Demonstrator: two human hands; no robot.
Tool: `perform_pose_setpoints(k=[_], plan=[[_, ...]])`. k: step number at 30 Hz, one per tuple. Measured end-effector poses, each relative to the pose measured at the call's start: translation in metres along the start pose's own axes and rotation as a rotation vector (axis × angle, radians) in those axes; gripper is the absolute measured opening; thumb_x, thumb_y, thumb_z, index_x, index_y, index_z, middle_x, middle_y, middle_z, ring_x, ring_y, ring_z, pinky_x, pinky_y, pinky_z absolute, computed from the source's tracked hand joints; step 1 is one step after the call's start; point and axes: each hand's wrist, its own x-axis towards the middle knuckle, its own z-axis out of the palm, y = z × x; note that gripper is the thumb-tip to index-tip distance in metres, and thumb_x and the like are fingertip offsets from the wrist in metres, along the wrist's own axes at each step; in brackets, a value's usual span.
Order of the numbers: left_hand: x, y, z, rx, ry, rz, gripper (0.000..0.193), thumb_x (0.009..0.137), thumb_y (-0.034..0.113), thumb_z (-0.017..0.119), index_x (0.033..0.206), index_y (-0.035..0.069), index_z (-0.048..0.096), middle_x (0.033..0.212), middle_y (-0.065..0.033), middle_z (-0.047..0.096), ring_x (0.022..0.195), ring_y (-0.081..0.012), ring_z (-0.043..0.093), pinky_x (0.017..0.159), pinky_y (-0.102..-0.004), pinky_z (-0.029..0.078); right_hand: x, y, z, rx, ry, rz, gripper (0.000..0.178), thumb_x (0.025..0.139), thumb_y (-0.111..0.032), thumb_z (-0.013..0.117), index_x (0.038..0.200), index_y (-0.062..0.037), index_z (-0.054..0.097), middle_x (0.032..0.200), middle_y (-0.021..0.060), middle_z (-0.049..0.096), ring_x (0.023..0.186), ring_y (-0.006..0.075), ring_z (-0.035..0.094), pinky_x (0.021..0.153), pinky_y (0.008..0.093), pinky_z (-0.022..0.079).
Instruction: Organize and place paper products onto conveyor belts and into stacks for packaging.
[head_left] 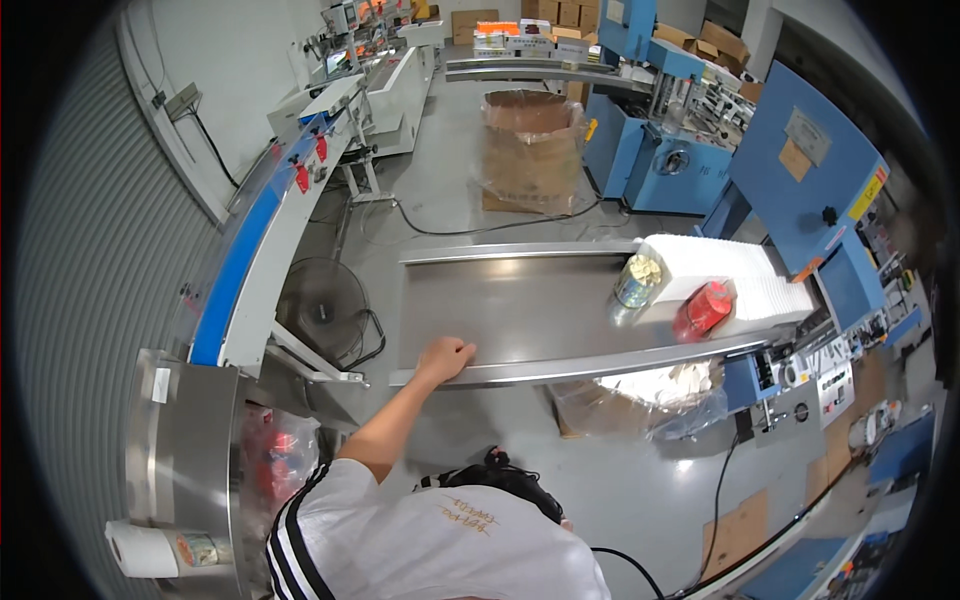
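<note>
My left hand [446,358] is closed, its fingers curled, at the near left corner of a long metal trough [520,300]. The wrist crosses over the trough's near rim, and the inside of the fist is hidden. My right hand does not show. Toward the trough's right end lies a row of stacked white sheets [715,268], perhaps tissue or napkins. Against them stand a clear jar-like container with pale contents [637,281] and a red object in clear wrap [704,311]; both are well away from my hand.
Blue machinery [680,170] stands beyond the trough's right end. A blue-belted conveyor [240,260] runs along the left, with a floor fan [322,308] beside it. A plastic-lined carton [530,150] stands beyond the trough; another bagged box [650,395] is beneath its near side. Cables cross the floor.
</note>
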Motion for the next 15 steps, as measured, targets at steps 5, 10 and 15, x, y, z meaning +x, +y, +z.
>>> perform_pose_setpoints(k=[5,10,15], plan=[[-0.013,0.012,-0.011,0.084,-0.023,-0.039,0.033,0.082,0.039,0.054,0.072,0.010,0.068,0.075,-0.0100,0.066,0.075,-0.0291,0.063,0.068,-0.0385,0.049,0.028,-0.307,0.046,0.126,-0.128,0.111,0.026,0.088,-0.019,0.063,0.108,-0.0031,0.061,0.094,0.0030,0.064,0.077,0.0116,0.058,0.071,0.0285,0.049],[-0.013,0.020,-0.008,0.102,0.037,-0.037,0.031,0.082,0.038,0.055,0.072,0.011,0.069,0.074,-0.0088,0.066,0.074,-0.0285,0.064,0.068,-0.0393,0.049,0.081,-0.488,0.057,-0.171,0.224,-0.531,0.019,0.086,-0.016,0.064,0.100,-0.0027,0.062,0.081,0.0012,0.062,0.072,0.0114,0.058,0.065,0.0281,0.048],[-0.014,0.024,-0.008,0.092,0.047,-0.034,0.031,0.081,0.038,0.055,0.071,0.012,0.068,0.073,-0.0084,0.066,0.073,-0.0288,0.064,0.068,-0.0398,0.049,0.133,-0.533,0.059,-0.695,0.412,-0.892,0.014,0.080,-0.015,0.065,0.090,-0.0055,0.064,0.079,0.0116,0.064,0.072,0.0303,0.058,0.071,0.0397,0.045]])
